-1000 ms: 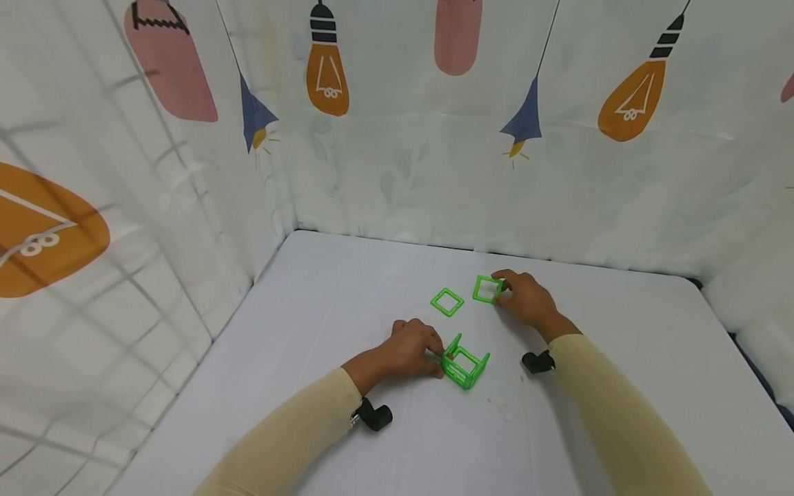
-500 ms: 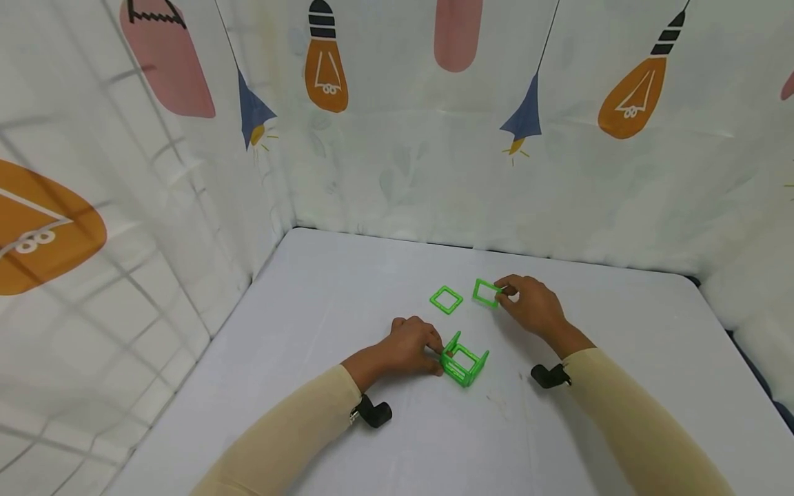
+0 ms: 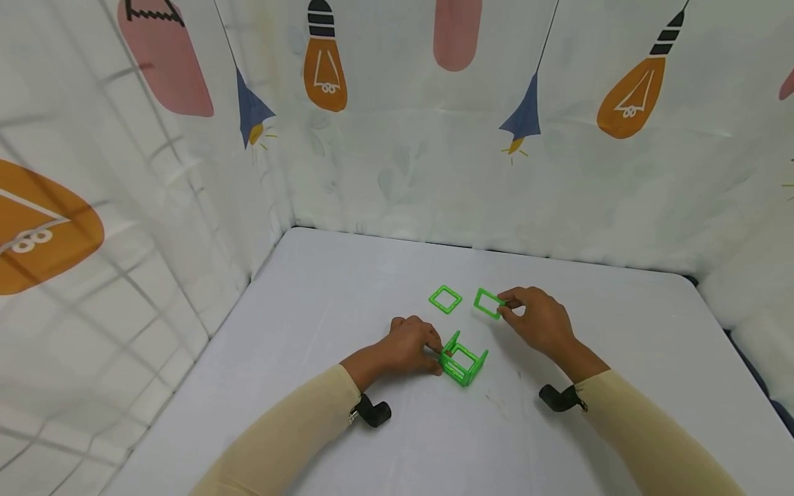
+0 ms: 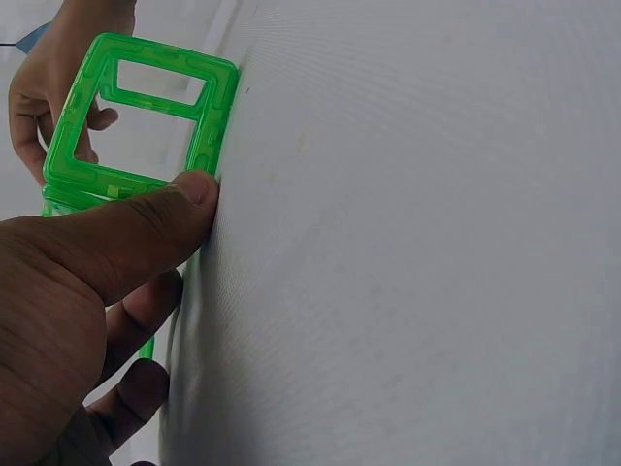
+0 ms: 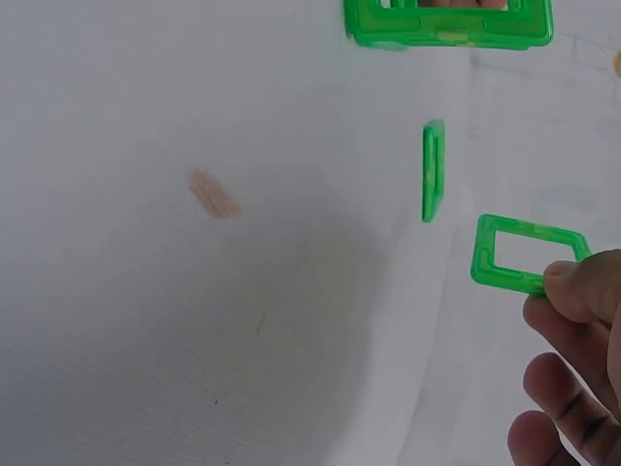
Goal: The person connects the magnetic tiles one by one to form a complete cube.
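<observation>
My left hand [image 3: 406, 348] grips the near-left side of a partly built box of green magnetic tiles [image 4: 218, 116]. In the left wrist view the thumb lies along a lower edge, with fingers behind it. The box stands on the white table, and its top is uncovered. Further back, my right hand [image 3: 541, 322] pinches one square green magnetic tile [image 5: 484, 250] by its edge between thumb and fingers, holding it tilted above the table. Another square tile [image 3: 437, 293] lies flat on the table, left of the held one and beyond the box.
The white table [image 3: 347, 275] meets a printed cloth wall [image 3: 397, 179] at the back and another at the left. A black wrist camera [image 3: 375, 413] hangs at the left wrist, and another black camera [image 3: 558, 398] at the right. Faint brownish marks [image 5: 213, 194] show on the tabletop.
My right hand has drawn the pinched tile back toward me and slightly to the right, and the tile's tilt has changed. The left hand and the box have stayed in place.
</observation>
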`<state>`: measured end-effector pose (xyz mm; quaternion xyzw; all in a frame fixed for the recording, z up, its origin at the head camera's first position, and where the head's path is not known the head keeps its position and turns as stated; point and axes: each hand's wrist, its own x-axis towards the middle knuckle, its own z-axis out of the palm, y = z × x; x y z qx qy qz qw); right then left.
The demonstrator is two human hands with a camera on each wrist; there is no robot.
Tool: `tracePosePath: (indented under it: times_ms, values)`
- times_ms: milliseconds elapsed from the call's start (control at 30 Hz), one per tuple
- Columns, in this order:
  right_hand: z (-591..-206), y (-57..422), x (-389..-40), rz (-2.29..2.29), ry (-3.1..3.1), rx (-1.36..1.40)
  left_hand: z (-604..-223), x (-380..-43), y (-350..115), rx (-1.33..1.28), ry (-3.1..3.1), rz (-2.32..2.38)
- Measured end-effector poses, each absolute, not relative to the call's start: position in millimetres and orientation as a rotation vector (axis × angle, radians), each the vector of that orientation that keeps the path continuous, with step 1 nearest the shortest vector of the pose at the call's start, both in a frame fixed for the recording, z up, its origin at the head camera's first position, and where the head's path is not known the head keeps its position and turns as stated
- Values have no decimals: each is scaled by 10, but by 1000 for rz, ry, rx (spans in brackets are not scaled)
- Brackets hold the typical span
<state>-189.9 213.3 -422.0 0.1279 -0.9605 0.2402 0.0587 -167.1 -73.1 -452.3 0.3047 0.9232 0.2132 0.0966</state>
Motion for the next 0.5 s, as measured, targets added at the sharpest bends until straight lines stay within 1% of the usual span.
tracePosePath:
  times_ms: [500]
  values:
    - [-4275, 2079, -1657, 694, -2837, 436, -4528, -1677, -732, 919, 2733, 608]
